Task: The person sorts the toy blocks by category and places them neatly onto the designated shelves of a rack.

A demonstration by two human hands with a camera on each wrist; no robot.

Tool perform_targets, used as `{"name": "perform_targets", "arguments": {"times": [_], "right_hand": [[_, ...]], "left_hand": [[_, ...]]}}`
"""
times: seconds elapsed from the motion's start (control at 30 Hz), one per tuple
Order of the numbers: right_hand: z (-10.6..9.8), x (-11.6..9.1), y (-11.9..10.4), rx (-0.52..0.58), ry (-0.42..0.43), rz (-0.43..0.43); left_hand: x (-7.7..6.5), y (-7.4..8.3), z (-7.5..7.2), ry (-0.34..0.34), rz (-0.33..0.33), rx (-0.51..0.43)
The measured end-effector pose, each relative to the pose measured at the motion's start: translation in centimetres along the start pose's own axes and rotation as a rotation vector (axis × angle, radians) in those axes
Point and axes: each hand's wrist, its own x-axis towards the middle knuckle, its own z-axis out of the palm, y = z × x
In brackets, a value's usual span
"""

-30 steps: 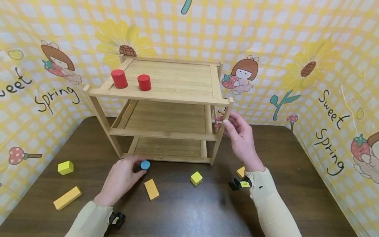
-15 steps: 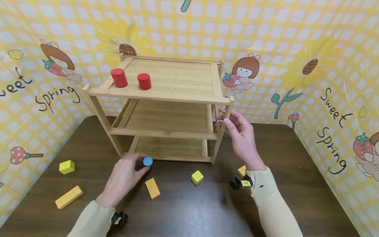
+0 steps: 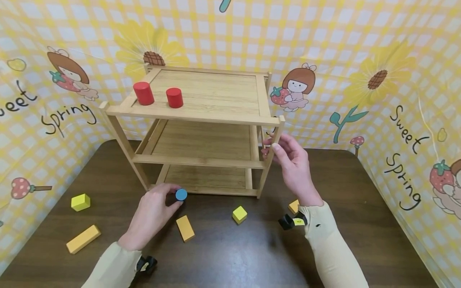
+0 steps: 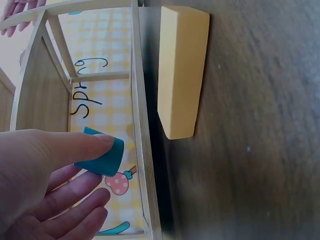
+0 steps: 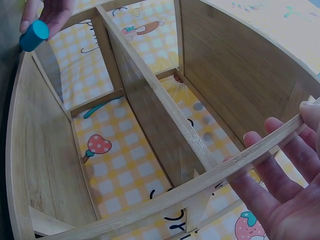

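My left hand (image 3: 153,210) pinches a blue cylinder block (image 3: 181,195) between thumb and fingers, in front of the bottom tier of a three-tier wooden shelf (image 3: 198,162). In the left wrist view the thumb lies across the blue cylinder's side and the lower fingers spread loosely below. My right hand (image 3: 293,168) grips the shelf's front right post, thumb on the near side and fingers behind it, as the right wrist view shows. Two red cylinders (image 3: 143,94) stand upright on the top tier, toward its left. Close to my left hand lies an orange rectangular block (image 3: 185,229).
On the brown table (image 3: 230,264) lie a yellow-green cube (image 3: 239,215), another yellow-green block (image 3: 81,202) and a long orange block (image 3: 83,239) at the left. An orange block (image 3: 293,206) is partly hidden by the right wrist. A checked cloth (image 3: 223,36) surrounds the table.
My left hand has shifted slightly to the right with the blue cylinder, which now appears a little higher in the head view. My right hand stays on the post.
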Motion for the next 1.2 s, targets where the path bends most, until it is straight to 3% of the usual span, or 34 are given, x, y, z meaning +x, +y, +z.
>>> {"name": "perform_targets", "arguments": {"times": [0.43, 0.9, 1.2], "right_hand": [[-0.1, 0.0, 0.0, 0.003, -0.003, 0.005], [0.0, 0.0, 0.2, 0.005, -0.003, 0.001], [0.0, 0.0, 0.1, 0.005, -0.005, 0.0]], "left_hand": [[-0.1, 0.1, 0.0, -0.048, -0.013, 0.01], [0.4, 0.6, -0.1, -0.035, 0.027, 0.014], [0.9, 1.2, -0.3, 0.021, 0.061, -0.01]]}}
